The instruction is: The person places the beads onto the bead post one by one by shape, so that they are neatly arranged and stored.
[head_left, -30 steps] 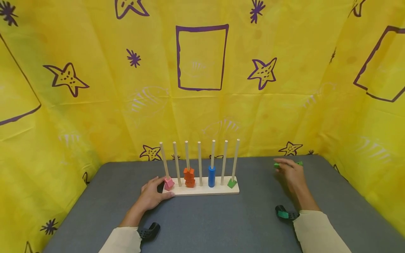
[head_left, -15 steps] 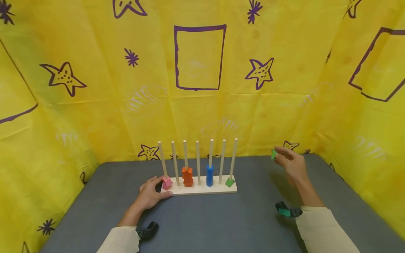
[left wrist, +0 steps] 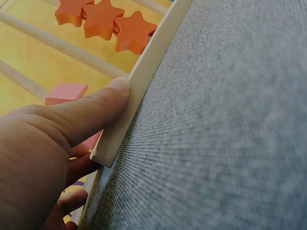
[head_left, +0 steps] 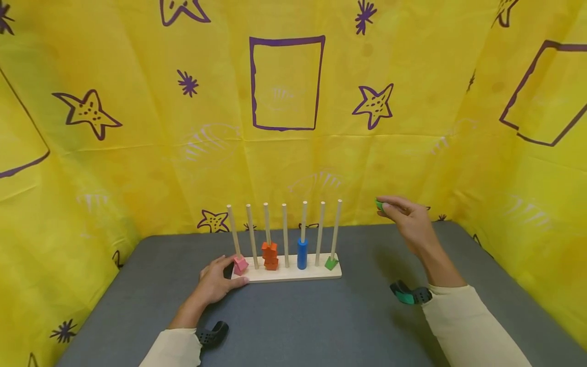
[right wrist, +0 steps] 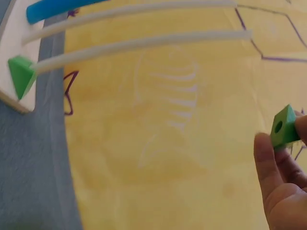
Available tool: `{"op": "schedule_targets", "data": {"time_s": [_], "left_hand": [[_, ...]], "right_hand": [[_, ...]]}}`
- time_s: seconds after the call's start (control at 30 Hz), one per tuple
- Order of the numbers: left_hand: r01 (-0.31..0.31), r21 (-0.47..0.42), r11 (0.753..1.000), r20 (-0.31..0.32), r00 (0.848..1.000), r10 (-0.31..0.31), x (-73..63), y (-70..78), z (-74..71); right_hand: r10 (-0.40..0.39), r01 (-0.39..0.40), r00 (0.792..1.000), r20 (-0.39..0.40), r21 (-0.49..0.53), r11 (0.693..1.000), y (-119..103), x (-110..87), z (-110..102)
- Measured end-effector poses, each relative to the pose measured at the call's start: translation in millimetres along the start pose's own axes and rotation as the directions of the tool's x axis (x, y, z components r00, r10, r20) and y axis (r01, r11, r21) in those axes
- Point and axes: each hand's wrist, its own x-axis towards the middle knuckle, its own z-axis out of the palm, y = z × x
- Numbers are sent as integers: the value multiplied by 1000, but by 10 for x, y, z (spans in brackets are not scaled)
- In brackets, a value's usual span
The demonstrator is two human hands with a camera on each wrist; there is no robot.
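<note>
A wooden peg board with several upright pegs stands on the table. My left hand grips its left end, the thumb along the front edge and the fingers behind. Beside that hand, pink blocks sit on the leftmost peg. Three orange stars are stacked on the third peg. Blue cylinder pieces fill the lower part of the fifth peg, and a green triangular block is at the foot of the rightmost one. My right hand, raised right of the board, pinches another green triangular block with a hole through it.
The grey table reaches back to a yellow patterned cloth, which also hangs along both sides. The tall pegs stick up between the two hands.
My right hand has lifted and moved left towards the board with the green triangular block, which has turned in the fingers. The left hand keeps its grip on the board.
</note>
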Motion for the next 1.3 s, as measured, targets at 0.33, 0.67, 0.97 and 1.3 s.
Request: {"op": "schedule_targets", "data": {"time_s": [0.33,0.67,0.97,1.3], "left_hand": [[-2,-12,1000,-5,1000,1,23,-41,9],[-1,0,1000,-5,1000,1,24,-36,11],[-2,-6,1000,2,1000,2,30,-10,13],[-1,-2,1000,6,1000,1,15,-17,2]], "right_hand": [[-48,49,998,-44,20,999,-214,135,253],[-85,80,995,-53,-87,993,-286,253,529],[-108,106,994,-17,-71,992,-253,274,721],[-63,61,998,-15,-95,994,-138,269,817]]}}
